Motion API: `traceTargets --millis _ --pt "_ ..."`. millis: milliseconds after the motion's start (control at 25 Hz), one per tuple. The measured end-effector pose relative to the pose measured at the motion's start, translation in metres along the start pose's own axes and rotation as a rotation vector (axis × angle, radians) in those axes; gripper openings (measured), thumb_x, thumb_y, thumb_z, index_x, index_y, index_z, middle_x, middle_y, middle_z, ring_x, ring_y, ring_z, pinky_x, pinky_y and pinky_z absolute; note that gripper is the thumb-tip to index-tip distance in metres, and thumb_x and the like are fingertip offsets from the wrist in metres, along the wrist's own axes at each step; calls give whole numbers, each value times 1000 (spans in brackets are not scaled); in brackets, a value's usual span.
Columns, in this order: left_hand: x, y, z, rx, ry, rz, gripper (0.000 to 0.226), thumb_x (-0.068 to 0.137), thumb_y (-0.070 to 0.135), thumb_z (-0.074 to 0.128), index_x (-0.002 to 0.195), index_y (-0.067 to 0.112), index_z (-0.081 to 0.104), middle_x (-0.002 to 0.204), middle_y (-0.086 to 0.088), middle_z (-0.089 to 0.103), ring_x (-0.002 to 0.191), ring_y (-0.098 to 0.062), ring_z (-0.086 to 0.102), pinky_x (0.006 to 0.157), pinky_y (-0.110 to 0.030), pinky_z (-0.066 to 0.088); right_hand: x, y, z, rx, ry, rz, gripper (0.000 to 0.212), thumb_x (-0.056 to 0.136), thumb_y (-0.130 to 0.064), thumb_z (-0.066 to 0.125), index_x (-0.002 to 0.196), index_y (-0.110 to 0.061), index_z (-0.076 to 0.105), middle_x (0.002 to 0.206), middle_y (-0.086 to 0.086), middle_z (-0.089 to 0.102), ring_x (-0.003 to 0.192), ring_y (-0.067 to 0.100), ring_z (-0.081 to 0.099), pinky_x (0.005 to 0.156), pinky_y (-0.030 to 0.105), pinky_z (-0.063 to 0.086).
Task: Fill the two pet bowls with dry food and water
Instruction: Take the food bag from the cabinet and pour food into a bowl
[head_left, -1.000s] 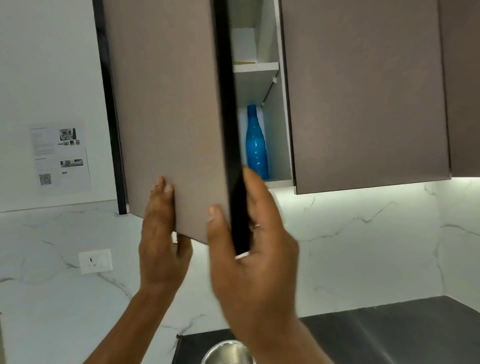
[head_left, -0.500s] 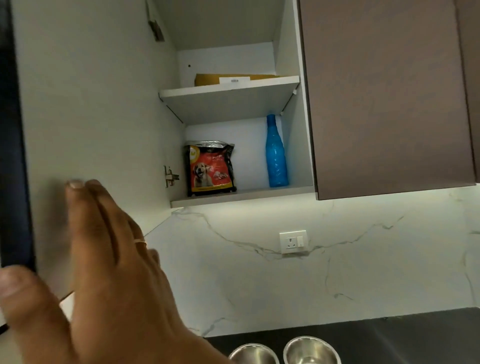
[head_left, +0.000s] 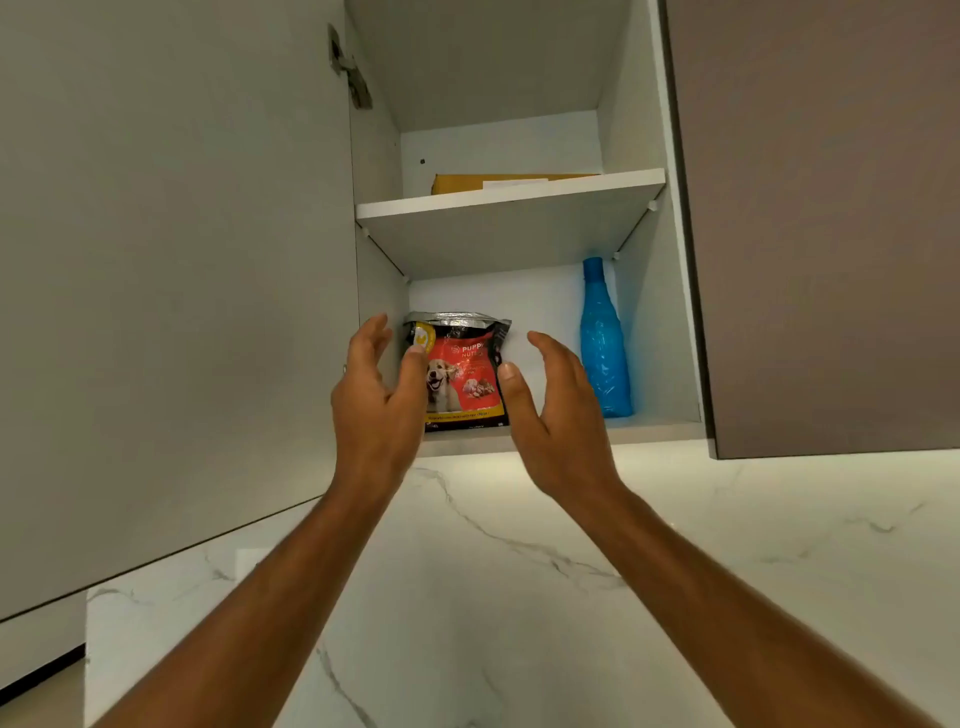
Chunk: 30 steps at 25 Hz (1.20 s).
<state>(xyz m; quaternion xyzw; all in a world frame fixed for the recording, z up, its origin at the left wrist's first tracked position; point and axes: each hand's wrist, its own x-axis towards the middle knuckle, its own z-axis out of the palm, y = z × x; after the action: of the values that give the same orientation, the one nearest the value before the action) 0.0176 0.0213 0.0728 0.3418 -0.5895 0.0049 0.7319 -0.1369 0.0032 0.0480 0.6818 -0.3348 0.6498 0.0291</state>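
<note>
cabinet door (head_left: 171, 260) swung open | yellow flat package (head_left: 457, 183) on upper shelf (head_left: 509, 200) | marble backsplash (head_left: 519, 571) below

Two bare forearms in shot, no sleeves showing anywhere up to the frame's lower edge. No watch, no bracelet at either wrist. Left hand (head_left: 376, 400): a thin ring, silvery, glinting at the outer edge of one finger; which finger, hard to say. Short, neat nails, pale at the thumb tip. Right hand (head_left: 553, 415): no ring visible from this side, thumbnail short and rounded, catching a little light. No gloves on either. Slim forearms, smooth, widening toward the near corners. Nothing marked or written on either.
</note>
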Motion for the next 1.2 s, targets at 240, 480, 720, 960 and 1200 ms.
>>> traceTargets --millis 240,480,720,960,1200 --pt "68 -47 49 123 90 -185 55 104 37 50 155 21 33 156 -5 44 111 -8 45 56 -8 36 85 67 26 -25 -231 112 56 102 -48 40 149 -18 33 149 6 45 130 19 47 90 21 34" --pt "122 -105 84 249 48 -381 69 103 52 45 155 10 30 135 -12 57 112 -25 57 74 -28 42 159 105 60 -53 -574 262 71 96 -59 45 150 -15 30 144 8 52 126 27 54 88 26 40" --pt "163 -159 102 242 -117 -535 77 92 75 38 124 10 65 124 -8 68 89 -22 63 75 -33 46 205 121 108 31 -644 325 77 75 -69 67 136 -25 48 128 -2 65 110 19 65 90 39 55" --pt "203 -212 121 39 -317 -554 83 92 80 19 116 20 72 105 -14 75 98 -27 70 105 -48 49 224 144 133 1 -820 663 101 78 -59 70 153 -10 23 158 20 29 142 42 31 114 54 29" --pt "210 -227 113 -35 -450 -622 98 77 93 32 124 17 72 118 -18 75 112 -37 70 109 -53 47 230 168 143 141 -791 656 117 46 -72 77 144 -20 39 147 13 45 137 38 40 111 62 30"
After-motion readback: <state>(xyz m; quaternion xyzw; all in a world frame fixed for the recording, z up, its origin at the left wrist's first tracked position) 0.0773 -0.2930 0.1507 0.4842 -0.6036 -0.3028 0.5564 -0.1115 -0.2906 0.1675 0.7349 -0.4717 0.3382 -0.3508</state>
